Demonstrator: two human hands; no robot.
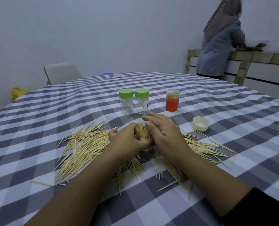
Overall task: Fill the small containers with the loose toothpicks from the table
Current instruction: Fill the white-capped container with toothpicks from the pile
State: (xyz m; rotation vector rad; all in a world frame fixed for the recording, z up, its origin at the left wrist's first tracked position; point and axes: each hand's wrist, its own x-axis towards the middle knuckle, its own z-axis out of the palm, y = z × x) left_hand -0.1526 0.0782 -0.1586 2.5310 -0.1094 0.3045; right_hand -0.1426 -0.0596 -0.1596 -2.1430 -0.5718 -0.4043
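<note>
A round table (37, 111) under a grey-and-white checked cloth fills the view. Loose toothpicks (86, 144) lie scattered across the cloth on either side of the small container (142, 132), which stands near the table's front, packed with upright toothpicks. The left hand (127, 142) curls round this container, gripping its side. The right hand (164, 131) rests against the container's other side, fingers nearly straight over the toothpick tips, holding nothing that can be seen. Beyond the container stand two clear jars with green lids (133, 101), touching each other, and to their right an orange jar (172, 100) with toothpicks inside. A white cap (200, 123) lies right of the container.
</note>
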